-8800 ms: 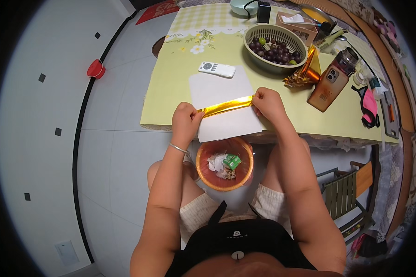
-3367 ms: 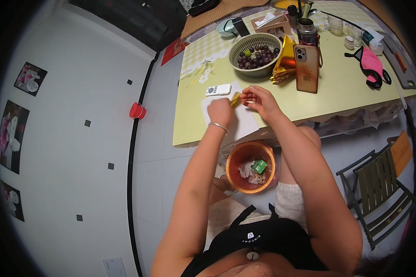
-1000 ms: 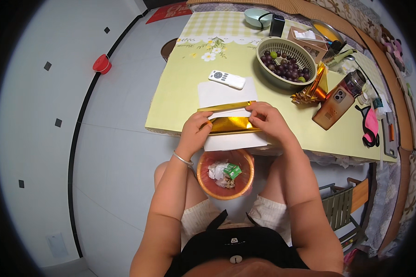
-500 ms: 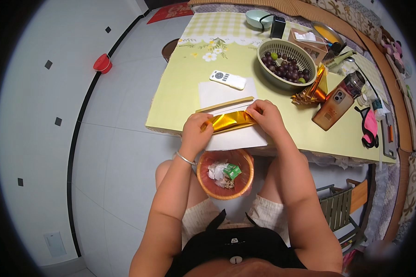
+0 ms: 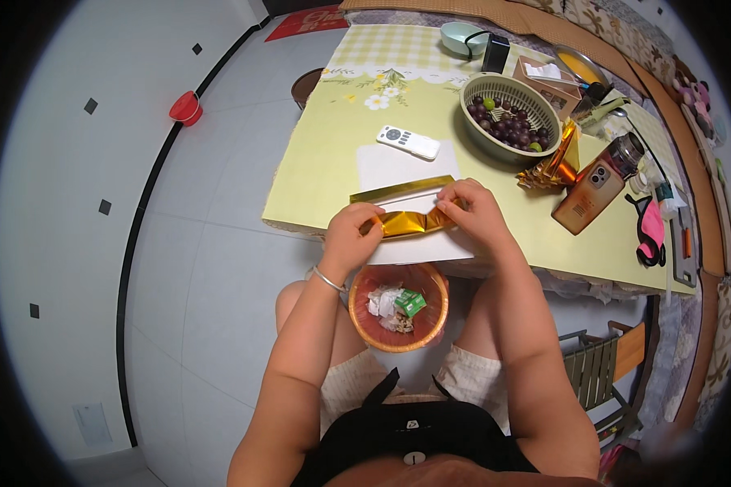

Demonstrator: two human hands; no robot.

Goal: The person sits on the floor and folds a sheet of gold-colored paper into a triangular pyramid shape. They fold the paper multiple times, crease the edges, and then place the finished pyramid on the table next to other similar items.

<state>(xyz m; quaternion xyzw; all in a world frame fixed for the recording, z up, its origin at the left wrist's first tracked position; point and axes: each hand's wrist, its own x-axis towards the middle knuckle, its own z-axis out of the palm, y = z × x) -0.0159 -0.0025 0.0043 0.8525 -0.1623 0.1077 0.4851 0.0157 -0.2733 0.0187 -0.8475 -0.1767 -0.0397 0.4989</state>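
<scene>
Between my two hands is a folded piece of shiny gold foil paper (image 5: pixel 408 223), held low over a white sheet (image 5: pixel 418 252) at the table's near edge. My left hand (image 5: pixel 354 234) pinches its left end between thumb and fingers. The right end is gripped by my right hand (image 5: pixel 471 209), with fingertips bent over it. Just beyond the foil lies a flat gold strip (image 5: pixel 402 189), on the same white sheet. A white remote control (image 5: pixel 408 142) rests farther back on the paper. Right of my right hand stands a folded gold foil piece (image 5: pixel 554 166).
A basket of grapes (image 5: pixel 473 138) stands on the table (image 5: pixel 317 178), with a phone (image 5: pixel 586 197) leaning by a bottle (image 5: pixel 625 150) to the right. A pink and black eye mask (image 5: pixel 650 227) lies near the right edge. Between my knees stands a waste bin (image 5: pixel 440 325) holding litter.
The foil's middle now dips into a crease. My right fingers have shifted on its right end. The gold strip behind it shows a broader face. The whole view has shifted slightly.
</scene>
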